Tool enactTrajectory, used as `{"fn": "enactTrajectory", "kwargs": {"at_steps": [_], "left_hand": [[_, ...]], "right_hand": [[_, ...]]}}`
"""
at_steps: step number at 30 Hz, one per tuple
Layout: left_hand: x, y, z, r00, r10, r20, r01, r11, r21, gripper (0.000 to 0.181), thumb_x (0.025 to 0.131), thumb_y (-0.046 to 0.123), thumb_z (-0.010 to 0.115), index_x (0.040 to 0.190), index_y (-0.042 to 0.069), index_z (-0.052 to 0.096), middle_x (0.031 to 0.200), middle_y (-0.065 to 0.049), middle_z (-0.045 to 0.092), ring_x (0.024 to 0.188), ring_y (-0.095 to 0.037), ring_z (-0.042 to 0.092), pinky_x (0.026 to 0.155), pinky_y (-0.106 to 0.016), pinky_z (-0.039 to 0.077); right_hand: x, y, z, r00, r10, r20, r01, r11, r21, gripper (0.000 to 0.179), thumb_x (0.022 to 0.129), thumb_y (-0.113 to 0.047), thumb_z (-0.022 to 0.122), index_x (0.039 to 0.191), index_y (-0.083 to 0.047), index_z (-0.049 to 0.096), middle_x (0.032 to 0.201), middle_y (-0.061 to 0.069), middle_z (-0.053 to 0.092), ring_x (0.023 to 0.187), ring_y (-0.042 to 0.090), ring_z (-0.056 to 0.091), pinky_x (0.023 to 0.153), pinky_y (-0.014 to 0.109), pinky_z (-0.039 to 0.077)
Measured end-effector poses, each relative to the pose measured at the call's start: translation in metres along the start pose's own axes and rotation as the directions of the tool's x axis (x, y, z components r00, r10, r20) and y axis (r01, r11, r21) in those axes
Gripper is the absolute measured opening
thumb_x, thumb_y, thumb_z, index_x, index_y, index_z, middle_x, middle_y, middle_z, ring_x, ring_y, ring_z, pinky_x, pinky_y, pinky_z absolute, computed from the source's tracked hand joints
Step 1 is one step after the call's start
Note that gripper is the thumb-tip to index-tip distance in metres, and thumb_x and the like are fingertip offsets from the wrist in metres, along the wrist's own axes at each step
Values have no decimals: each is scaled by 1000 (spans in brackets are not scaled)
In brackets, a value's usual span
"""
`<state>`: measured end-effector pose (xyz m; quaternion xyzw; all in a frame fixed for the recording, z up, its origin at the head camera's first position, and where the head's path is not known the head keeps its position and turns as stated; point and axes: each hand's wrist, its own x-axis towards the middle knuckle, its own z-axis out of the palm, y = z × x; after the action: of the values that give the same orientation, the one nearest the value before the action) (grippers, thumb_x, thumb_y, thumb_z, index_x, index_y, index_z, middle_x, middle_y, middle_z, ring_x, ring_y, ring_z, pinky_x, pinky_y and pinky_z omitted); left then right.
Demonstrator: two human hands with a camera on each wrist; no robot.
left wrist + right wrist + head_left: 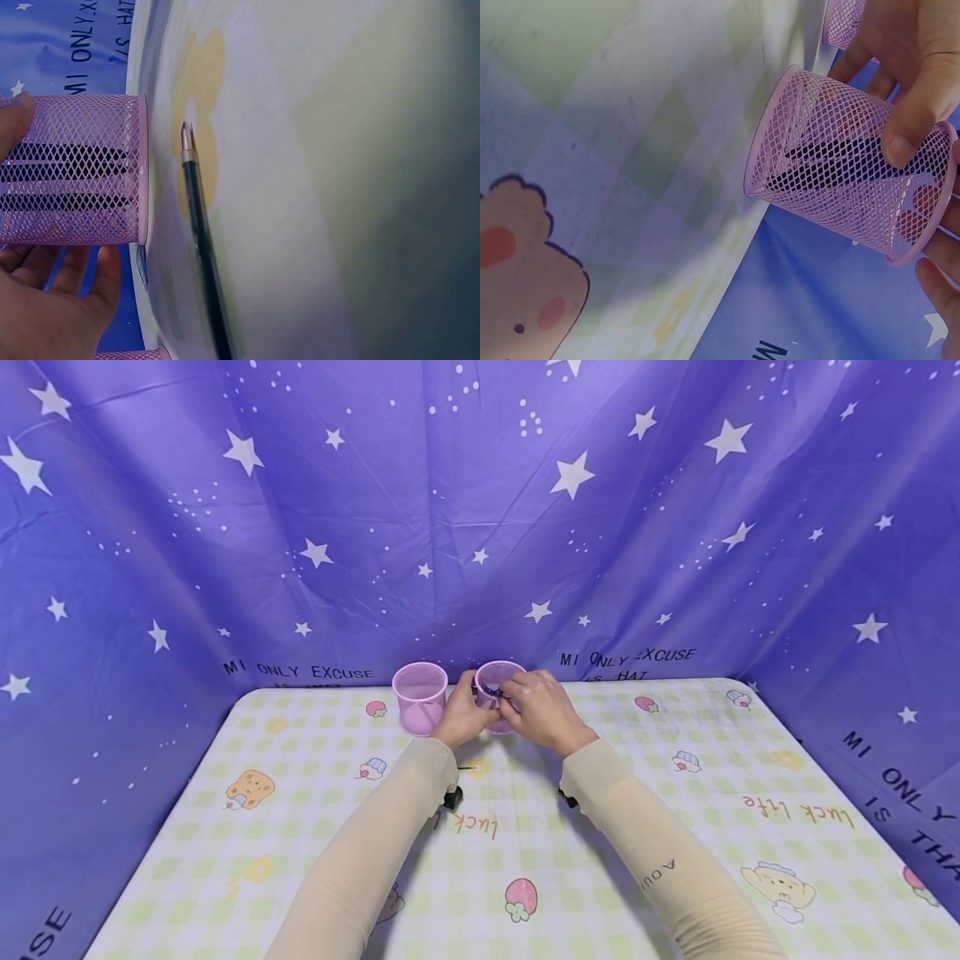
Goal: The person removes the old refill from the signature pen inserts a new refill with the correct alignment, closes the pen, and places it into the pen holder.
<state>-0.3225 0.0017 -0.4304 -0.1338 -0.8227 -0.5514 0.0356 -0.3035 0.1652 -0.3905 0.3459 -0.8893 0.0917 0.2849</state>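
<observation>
My left hand (459, 720) grips a pink mesh pen holder (840, 211), thumb on its side and fingers behind it. Dark pens (82, 171) show through the mesh, standing inside. At the mouth of this holder, the fingers of my right hand (543, 706) pinch the dark upper ends of pens (491, 691). Left of my left hand stands a second pink mesh holder (422, 714). A dark pen (202, 247) lies on the tablecloth, its tip showing beside my left sleeve in the head view.
The table (585, 893) has a green checked cloth with printed cartoons. A purple star-patterned curtain (420, 527) hangs right behind the table's back edge, close to both holders, and along both sides.
</observation>
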Motion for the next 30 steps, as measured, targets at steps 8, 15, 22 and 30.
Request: {"fn": "enactTrajectory", "kwargs": {"at_steps": [8, 15, 22, 30], "left_hand": [[1, -1, -1, 1000, -3, 1, 3, 1000, 10, 72, 71, 12, 81, 131, 4, 42, 121, -15, 57, 112, -26, 53, 99, -36, 41], [2, -2, -2, 1000, -13, 0, 13, 1000, 16, 74, 71, 16, 84, 131, 5, 42, 121, -13, 57, 112, -26, 53, 99, -35, 41], [0, 0, -3, 1000, -25, 5, 25, 1000, -10, 75, 70, 17, 84, 131, 6, 42, 122, -13, 56, 113, -27, 53, 98, -37, 41], [-2, 4, -4, 1000, -13, 27, 12, 999, 36, 82, 71, 20, 84, 136, 4, 38, 130, -14, 52, 121, -26, 49, 105, -37, 36]], "right_hand": [[0, -1, -1, 999, 30, 30, -30, 1000, -4, 15, 86, -20, 59, 92, -8, 65, 91, 7, 66, 89, 27, 63, 89, 43, 44], [-1, -2, -4, 994, 73, 76, -75, 997, 23, 25, 87, -22, 61, 105, -5, 65, 105, 10, 66, 99, 30, 62, 94, 44, 42], [-3, -2, -5, 991, 94, 92, -98, 994, 45, 28, 88, -23, 61, 110, -6, 64, 112, 10, 65, 101, 30, 61, 93, 45, 44], [-5, -5, -9, 991, 105, 77, -111, 991, 80, 31, 86, -22, 64, 113, -6, 64, 116, 10, 64, 103, 30, 59, 91, 45, 44]]}}
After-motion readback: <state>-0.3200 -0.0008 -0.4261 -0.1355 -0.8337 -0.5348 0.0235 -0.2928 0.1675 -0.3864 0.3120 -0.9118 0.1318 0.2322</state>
